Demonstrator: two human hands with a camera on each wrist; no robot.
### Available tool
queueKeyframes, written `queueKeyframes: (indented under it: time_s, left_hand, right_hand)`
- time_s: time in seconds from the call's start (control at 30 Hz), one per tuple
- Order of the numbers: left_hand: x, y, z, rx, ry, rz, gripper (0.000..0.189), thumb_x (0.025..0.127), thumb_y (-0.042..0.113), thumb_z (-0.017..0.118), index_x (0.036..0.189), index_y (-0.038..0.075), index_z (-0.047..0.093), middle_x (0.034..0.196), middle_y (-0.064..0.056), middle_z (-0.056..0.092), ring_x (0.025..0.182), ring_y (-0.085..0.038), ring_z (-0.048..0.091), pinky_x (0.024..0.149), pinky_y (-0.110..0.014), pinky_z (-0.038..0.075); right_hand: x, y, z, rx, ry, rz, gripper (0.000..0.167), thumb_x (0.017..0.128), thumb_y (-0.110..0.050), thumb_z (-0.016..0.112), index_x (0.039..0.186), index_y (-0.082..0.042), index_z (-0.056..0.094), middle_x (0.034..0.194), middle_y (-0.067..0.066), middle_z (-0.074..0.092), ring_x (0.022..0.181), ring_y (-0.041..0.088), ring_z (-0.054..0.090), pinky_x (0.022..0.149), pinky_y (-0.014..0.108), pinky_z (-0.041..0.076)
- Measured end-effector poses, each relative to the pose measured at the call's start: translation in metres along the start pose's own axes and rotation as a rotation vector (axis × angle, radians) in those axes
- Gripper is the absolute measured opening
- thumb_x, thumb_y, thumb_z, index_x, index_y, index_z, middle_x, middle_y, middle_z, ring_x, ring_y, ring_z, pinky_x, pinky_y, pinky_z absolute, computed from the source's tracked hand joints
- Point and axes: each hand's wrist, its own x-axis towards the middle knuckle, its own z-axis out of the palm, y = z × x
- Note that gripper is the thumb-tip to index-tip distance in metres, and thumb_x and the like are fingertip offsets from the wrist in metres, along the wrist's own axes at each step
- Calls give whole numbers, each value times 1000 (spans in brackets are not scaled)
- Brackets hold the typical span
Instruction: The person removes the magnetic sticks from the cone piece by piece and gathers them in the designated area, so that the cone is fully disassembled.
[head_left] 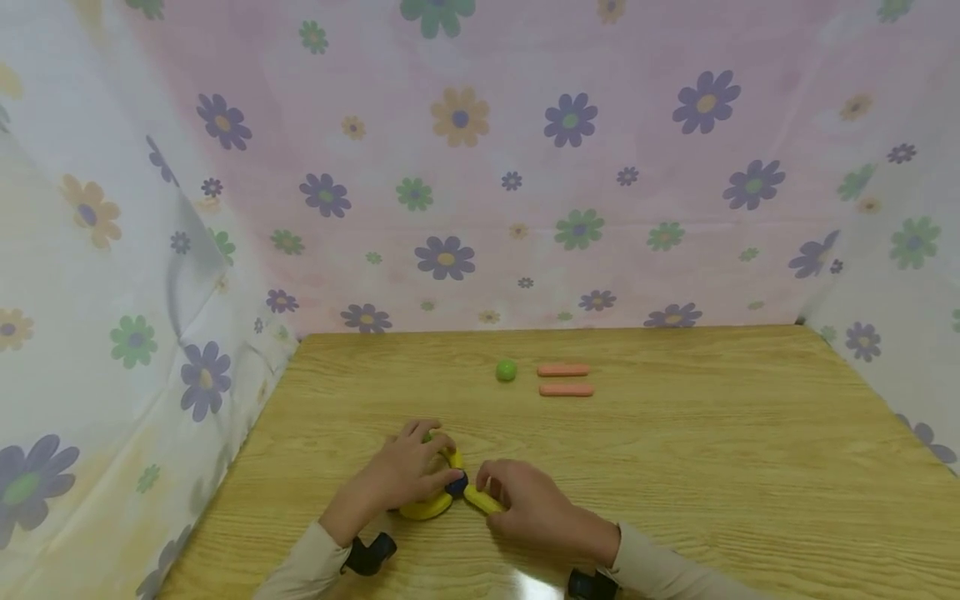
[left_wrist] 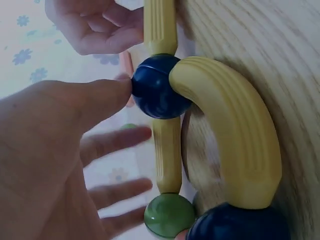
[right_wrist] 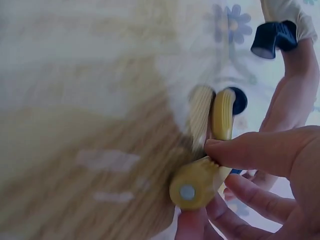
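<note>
A toy frame of yellow rods and balls lies on the table at front centre. Its curved yellow rod [left_wrist: 245, 135] joins two dark blue balls, and a straight yellow rod [left_wrist: 167, 155] runs from the upper blue ball [left_wrist: 160, 87] to a green ball [left_wrist: 170, 215]. My left hand [head_left: 405, 471] spans the frame, thumb on the upper blue ball and fingers at the far side. With thumb and fingers, my right hand [head_left: 536, 504] pinches another yellow rod [head_left: 483, 500], whose far end meets that blue ball. A silvery disc shows on its near end in the right wrist view.
Behind the hands lie a loose green ball [head_left: 506, 371] and two orange rods [head_left: 564, 370] on the wooden table [head_left: 712, 433]. Flower-printed cloth [head_left: 517, 150] hangs along the back and both sides.
</note>
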Motion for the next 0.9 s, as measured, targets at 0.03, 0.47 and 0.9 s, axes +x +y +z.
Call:
queueKeyframes:
  time_s: [0.03, 0.47, 0.9]
  left_hand:
    - [0, -1, 0, -7, -12, 25, 39, 94, 48, 53, 118, 18, 59, 138, -18, 41, 126, -38, 38, 85, -65, 39]
    - [-9, 3, 2, 65, -134, 97, 62, 84, 49, 66, 139, 30, 45, 141, -12, 39, 127, -36, 39, 88, -58, 43]
    - [-11, 12, 6, 64, -138, 107, 70, 86, 49, 64, 147, 31, 34, 143, -15, 32, 128, -36, 36, 86, -55, 46]
  right_hand:
    - [0, 2, -1, -7, 7, -1, 27, 73, -4, 73, 94, -17, 63, 80, -9, 55, 65, 4, 50, 56, 21, 43]
    - [9, 32, -16, -131, 152, -43, 23, 75, 5, 70, 88, -14, 64, 84, -1, 57, 79, 16, 54, 65, 33, 45]
    - [15, 49, -28, 11, 81, -65, 23, 76, 3, 73, 91, -12, 64, 87, 0, 56, 80, 16, 53, 68, 30, 46]
